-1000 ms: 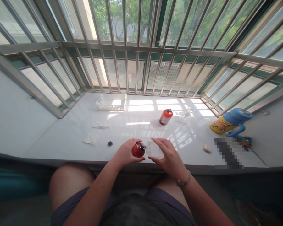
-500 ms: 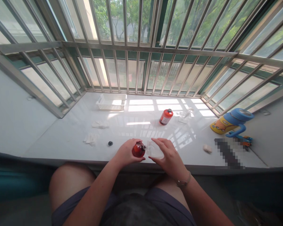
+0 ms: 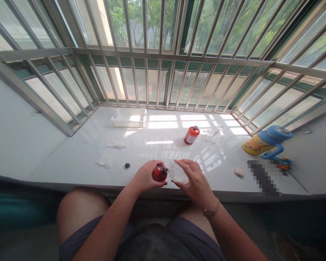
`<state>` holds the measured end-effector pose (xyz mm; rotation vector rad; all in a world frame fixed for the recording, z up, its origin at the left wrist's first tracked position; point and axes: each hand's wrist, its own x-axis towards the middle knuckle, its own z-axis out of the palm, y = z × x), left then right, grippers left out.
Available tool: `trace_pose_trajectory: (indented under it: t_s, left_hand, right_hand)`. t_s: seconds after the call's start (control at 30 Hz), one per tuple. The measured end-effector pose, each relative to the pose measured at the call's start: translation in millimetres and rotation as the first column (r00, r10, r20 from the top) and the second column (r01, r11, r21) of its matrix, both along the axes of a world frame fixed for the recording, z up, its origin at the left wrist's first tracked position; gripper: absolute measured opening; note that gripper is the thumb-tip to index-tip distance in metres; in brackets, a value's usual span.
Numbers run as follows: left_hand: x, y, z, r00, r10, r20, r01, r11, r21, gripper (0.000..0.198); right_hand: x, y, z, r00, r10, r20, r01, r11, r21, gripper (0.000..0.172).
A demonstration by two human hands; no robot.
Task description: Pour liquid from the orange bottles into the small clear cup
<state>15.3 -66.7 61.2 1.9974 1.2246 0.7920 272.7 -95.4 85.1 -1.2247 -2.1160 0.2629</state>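
Left fingers grip one red glass bottle, right fingers hold one clear bottle, and one more red bottle stands on the bench.

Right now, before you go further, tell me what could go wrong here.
The red bottle lies tilted in the left hand, its neck at the clear bottle, so any liquid could spill onto the white sill. The right hand seems to hold the clear bottle lightly near the sill's front edge, so it might slip and fall.
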Motion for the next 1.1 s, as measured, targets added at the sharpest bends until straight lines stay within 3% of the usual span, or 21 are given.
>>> trace_pose_trajectory:
  t_s: [1.1]
  left_hand:
    - [-1.2, 0.0, 2.7, 1.000, 0.012, 0.005, -0.012, 1.000, -0.007, 0.076]
  right_hand:
    - [-3.7, 1.4, 2.8, 1.000, 0.010, 0.017, -0.010, 0.999, 0.053, 0.078]
